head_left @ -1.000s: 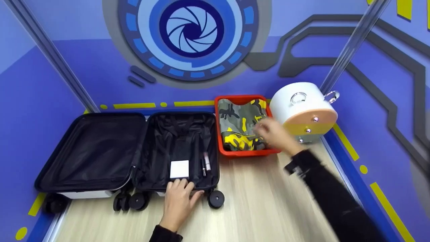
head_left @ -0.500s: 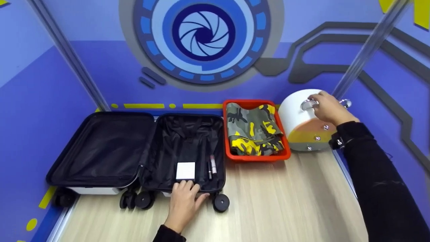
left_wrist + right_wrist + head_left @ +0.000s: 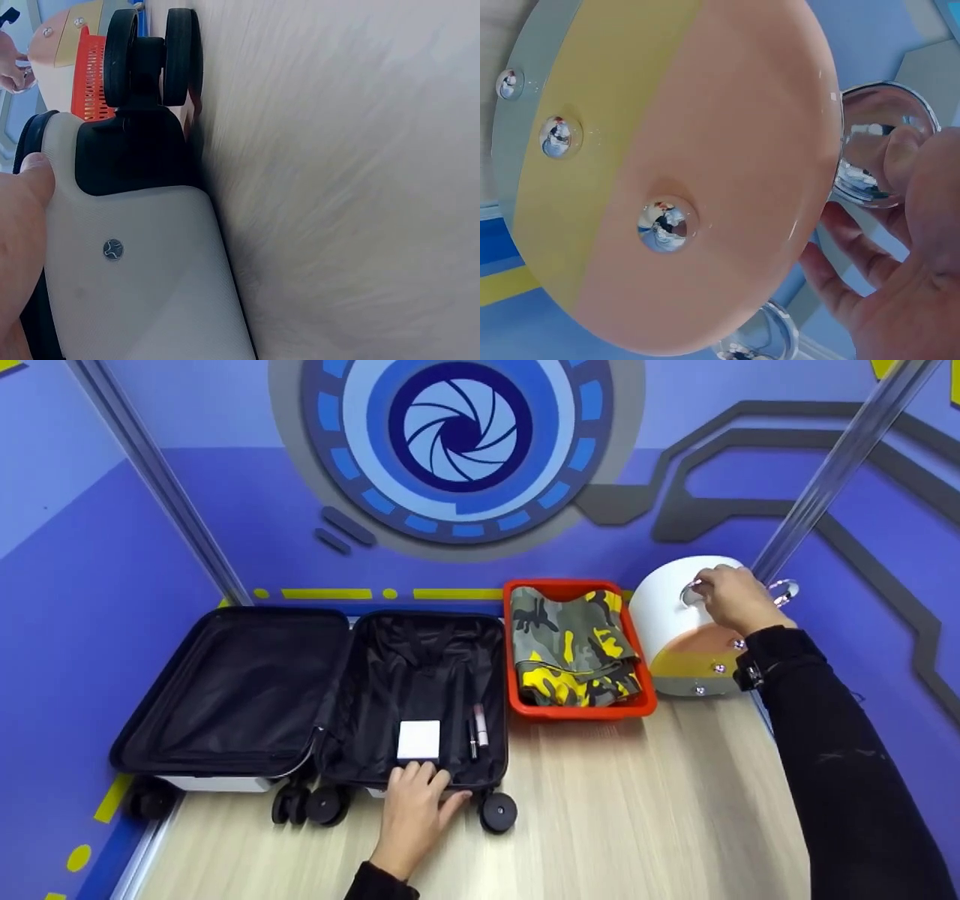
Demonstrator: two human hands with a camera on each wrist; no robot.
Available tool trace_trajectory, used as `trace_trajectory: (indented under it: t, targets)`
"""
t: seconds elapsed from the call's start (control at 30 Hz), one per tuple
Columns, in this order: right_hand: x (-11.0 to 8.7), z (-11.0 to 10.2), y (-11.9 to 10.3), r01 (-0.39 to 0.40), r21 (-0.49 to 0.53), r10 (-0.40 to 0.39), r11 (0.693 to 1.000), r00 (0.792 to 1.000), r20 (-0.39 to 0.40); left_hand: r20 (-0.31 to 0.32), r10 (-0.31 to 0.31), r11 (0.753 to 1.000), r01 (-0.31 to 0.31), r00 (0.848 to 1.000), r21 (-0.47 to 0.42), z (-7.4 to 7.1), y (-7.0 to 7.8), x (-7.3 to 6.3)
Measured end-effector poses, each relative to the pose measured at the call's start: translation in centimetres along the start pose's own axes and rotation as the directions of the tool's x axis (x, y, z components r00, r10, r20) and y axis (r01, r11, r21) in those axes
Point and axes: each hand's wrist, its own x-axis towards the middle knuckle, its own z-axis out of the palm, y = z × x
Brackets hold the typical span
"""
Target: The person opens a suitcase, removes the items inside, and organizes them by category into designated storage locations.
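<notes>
My left hand (image 3: 414, 814) grips the near rim of an open black-lined suitcase (image 3: 352, 769), fingers over the edge; in the left wrist view the thumb (image 3: 36, 176) lies at the top of its pale shell (image 3: 150, 277). Inside the suitcase lie a white square box (image 3: 418, 740) and two slim cosmetic tubes (image 3: 481, 725). My right hand (image 3: 739, 596) pinches a silver ring handle (image 3: 690, 592) on a white rounded box (image 3: 660, 604). In the right wrist view the thumb touches that shiny handle (image 3: 870, 124), beside the banded orange, yellow and grey front (image 3: 735, 120) with silver knobs (image 3: 662, 225).
Between suitcase and white box stands a red basket (image 3: 577, 712) holding folded camouflage cloth (image 3: 574, 637). The suitcase's other half (image 3: 240, 690) lies open at left. Black wheels (image 3: 498, 812) jut toward me. Blue patterned walls (image 3: 450, 562) border the wooden table (image 3: 600, 810).
My right hand has moved from over the camouflage cloth to the white box and taken hold of its silver handle. My left hand keeps its place on the suitcase rim.
</notes>
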Motion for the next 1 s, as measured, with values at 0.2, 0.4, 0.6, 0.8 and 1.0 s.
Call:
trace_trajectory:
  t: [0.2,0.4,0.6,0.8,1.0]
  targets:
    - [-0.7,-0.7,-0.1,-0.044,-0.040,0.045,0.998,0.998,0.047,0.006,0.007,1.000,-0.007,1.000,0.003,-0.1,0.0,0.1]
    - [-1.9,-1.5,-0.4,0.000,-0.078,0.010,0.997,0.992,0.125,-0.003,0.007,1.000,-0.007,1.000,-0.011,-0.1,0.0,0.0]
    - [-3.6,-2.4,-0.6,0.084,-0.089,-0.067,0.992,0.982,0.175,0.012,0.002,1.000,-0.002,1.000,0.003,-0.4,-0.1,-0.1]
    - [-5.2,-3.0,-0.7,0.123,-0.062,-0.110,0.990,0.977,0.181,0.002,0.000,1.000,0.000,1.000,-0.013,-0.4,-0.1,0.0]
    - [-6.4,-3.1,-1.4,0.169,-0.073,-0.153,0.983,0.971,0.182,0.021,-0.014,1.000,0.015,1.000,-0.021,-0.4,0.1,-0.1]
